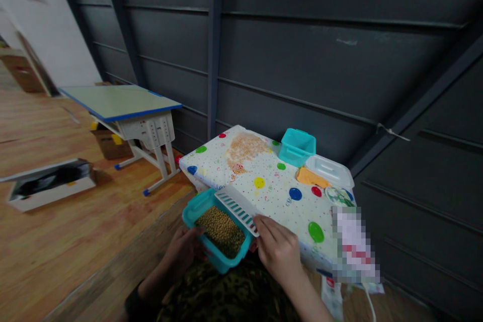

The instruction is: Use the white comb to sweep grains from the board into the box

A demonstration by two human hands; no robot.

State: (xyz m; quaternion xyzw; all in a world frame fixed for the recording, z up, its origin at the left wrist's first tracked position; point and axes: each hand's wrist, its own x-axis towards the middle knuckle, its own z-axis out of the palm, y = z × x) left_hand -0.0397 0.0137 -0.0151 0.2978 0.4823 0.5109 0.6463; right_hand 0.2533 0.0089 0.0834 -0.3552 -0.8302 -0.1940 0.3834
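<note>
Low in front of me, beside the table's near edge, is a teal plastic container [191, 210] holding small yellowish beans [222, 229], with darker, greenish ones towards the sides. My left hand [184, 249] grips its left wall, fingers partly in shadow. My right hand [277, 247] is closed on the near end of a white slotted plastic strip [237, 206], which lies slantwise over the container's far right rim. Beyond, a patch of pale beans [247, 147] is spread loose on the balloon-patterned tablecloth [273, 196].
At the table's back right stand an open teal box [297, 147], a clear plastic lid [332, 171] and an orange cloth [312, 178]. A blurred-out packet [354, 244] lies at the right edge. A desk [124, 100] and an open white box [53, 186] are to the left.
</note>
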